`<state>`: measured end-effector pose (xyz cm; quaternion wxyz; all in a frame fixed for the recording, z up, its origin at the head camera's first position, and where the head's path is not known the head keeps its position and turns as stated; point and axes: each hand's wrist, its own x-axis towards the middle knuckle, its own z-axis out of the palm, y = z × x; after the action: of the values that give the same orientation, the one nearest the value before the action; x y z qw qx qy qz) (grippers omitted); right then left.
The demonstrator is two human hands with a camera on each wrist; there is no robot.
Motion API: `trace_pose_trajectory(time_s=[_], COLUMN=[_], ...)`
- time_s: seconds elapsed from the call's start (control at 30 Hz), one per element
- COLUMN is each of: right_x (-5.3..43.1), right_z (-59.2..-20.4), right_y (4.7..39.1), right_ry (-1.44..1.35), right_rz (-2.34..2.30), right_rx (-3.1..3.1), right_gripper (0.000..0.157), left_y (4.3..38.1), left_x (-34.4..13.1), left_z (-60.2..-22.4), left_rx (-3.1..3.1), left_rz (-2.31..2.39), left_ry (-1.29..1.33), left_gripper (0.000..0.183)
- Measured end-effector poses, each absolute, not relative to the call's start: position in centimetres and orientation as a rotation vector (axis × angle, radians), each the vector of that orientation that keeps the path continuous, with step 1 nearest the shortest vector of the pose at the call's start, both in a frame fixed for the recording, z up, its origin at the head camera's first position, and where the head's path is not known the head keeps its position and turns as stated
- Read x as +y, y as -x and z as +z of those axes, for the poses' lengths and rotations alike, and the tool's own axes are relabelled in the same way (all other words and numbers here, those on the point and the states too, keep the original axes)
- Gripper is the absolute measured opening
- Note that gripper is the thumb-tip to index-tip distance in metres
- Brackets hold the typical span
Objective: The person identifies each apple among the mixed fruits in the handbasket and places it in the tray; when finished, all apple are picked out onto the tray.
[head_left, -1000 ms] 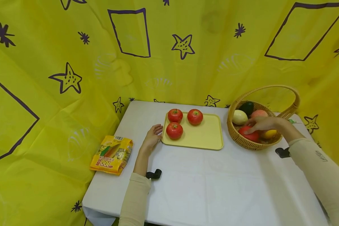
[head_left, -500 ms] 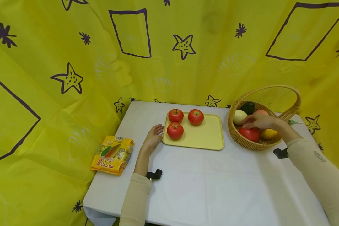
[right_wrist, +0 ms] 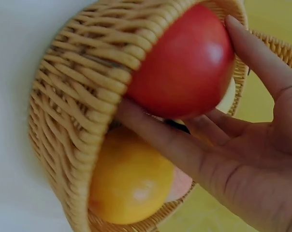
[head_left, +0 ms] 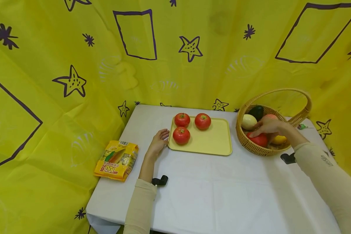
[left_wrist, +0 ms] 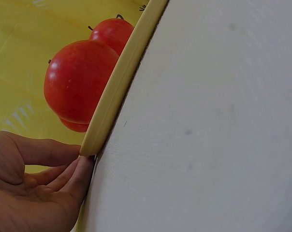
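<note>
My right hand (head_left: 270,126) reaches down into the wicker basket (head_left: 253,148) at the right. It holds a smooth red apple (right_wrist: 184,65), thumb on one side and fingers on the other, close inside the rim. My left hand (head_left: 157,143) is at the near left corner of a pale yellow tray (head_left: 210,139). In the left wrist view, its thumb and fingertips pinch the tray's rim. Three red apples stand on the tray's left half: one at the back left (head_left: 182,120), one in front of it (head_left: 181,135), one farther right (head_left: 202,121).
Around the held apple, the basket has a cream-coloured oval fruit (head_left: 248,122), a dark green one (head_left: 256,112), a pink one (head_left: 271,117) and a yellow one (right_wrist: 131,179). Its tall handle (head_left: 305,97) arches above. A yellow snack bag (head_left: 116,160) lies at the table's left edge.
Inside the basket, my right hand has shifted its fingers and thumb about the red apple, lifting the thumb and setting it back. My left hand stays at the tray.
</note>
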<state>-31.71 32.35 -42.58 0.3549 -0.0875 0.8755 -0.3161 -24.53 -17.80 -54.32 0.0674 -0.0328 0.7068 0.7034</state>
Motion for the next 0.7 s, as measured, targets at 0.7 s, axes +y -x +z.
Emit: trace_pose_trajectory(time_s=[0.7], right_x=[33.8], right_z=[-42.2], right_y=[30.3], right_ry=[0.388], right_rz=[-0.928], right_rx=[2.486], right_gripper=[0.086], left_y=[24.8], left_x=[-17.8], left_z=[-54.5], left_rx=[2.135], left_rz=[2.105], left_ry=[0.132], left_gripper=[0.07])
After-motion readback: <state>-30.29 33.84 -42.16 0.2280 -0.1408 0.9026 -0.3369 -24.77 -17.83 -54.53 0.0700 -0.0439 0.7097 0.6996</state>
